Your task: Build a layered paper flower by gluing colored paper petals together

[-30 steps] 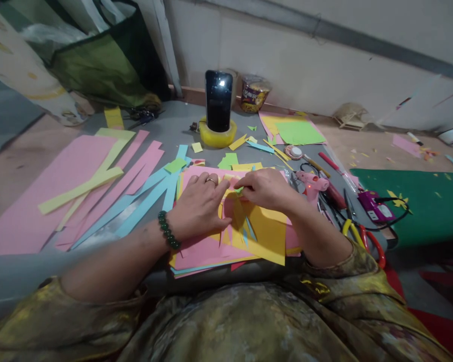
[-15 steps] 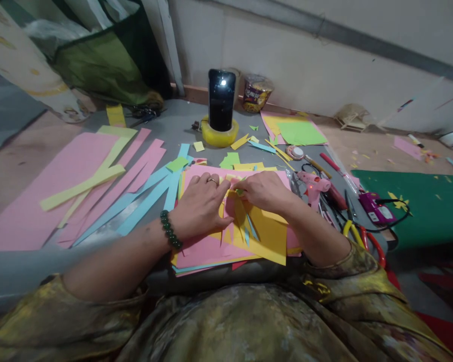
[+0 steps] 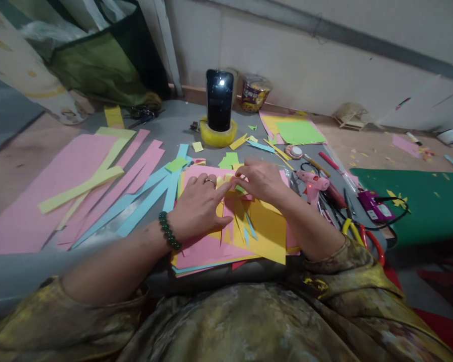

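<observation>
My left hand (image 3: 198, 206), with a ring and a green bead bracelet (image 3: 169, 230), lies on the paper stack with its thumb spread from its fingers. Its index fingertip reaches the top of a paper cutout with pink strips (image 3: 228, 229) and pointed blue strips (image 3: 250, 226). My right hand (image 3: 262, 178) is closed in a pinch beside that fingertip, over small yellow and green bits of paper; what it pinches is hidden. Under both hands are a yellow sheet (image 3: 271, 231) and a pink sheet (image 3: 199, 254).
Paper strips (image 3: 145, 203) and a large pink sheet (image 3: 22, 216) lie to the left. A phone (image 3: 219, 100) stands in a yellow tape roll (image 3: 218, 136). To the right are a pink glue gun (image 3: 312, 185), scissors (image 3: 373, 246), a purple power adapter (image 3: 375, 205) and a green surface (image 3: 418, 201).
My right hand has lifted slightly and curled its fingers more beside the left fingertips. My left hand stays nearly in place, and the paper sheets lie as before.
</observation>
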Action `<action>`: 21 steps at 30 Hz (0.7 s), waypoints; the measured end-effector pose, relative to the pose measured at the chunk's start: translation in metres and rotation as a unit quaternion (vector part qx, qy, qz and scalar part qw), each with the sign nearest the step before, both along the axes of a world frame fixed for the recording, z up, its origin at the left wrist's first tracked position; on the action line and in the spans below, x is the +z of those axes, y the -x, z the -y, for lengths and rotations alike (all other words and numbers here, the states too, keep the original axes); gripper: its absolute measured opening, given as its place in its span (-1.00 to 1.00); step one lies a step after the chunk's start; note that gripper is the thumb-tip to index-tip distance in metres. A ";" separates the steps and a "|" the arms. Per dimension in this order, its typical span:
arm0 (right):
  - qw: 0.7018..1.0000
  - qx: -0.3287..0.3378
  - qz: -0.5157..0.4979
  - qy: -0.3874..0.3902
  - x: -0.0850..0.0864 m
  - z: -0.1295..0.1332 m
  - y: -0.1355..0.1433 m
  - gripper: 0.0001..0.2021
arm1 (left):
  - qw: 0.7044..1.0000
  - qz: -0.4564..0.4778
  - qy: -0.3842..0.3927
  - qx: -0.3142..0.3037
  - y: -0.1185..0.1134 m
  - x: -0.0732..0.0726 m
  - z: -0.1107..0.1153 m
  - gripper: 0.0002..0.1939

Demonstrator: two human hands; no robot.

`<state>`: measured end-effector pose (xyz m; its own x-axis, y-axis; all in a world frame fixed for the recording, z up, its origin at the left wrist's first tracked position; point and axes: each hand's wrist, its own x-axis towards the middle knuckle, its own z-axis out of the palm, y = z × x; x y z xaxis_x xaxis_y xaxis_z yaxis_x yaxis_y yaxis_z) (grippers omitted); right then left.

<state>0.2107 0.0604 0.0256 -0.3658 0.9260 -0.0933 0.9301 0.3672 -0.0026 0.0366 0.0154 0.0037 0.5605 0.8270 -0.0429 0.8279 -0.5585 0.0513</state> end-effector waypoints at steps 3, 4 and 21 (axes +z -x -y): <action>1.000 0.007 0.014 0.010 0.002 -0.001 0.001 -0.73 | 1.000 0.004 0.001 0.000 0.001 -0.001 0.000 -0.31; 1.000 0.009 0.015 0.012 0.002 -0.001 0.001 -0.72 | 1.000 0.006 0.003 0.004 0.000 -0.001 0.000 -0.30; 0.998 0.055 0.025 -0.035 -0.010 -0.002 0.002 -0.72 | 1.000 -0.010 0.015 0.006 -0.002 0.000 -0.001 -0.30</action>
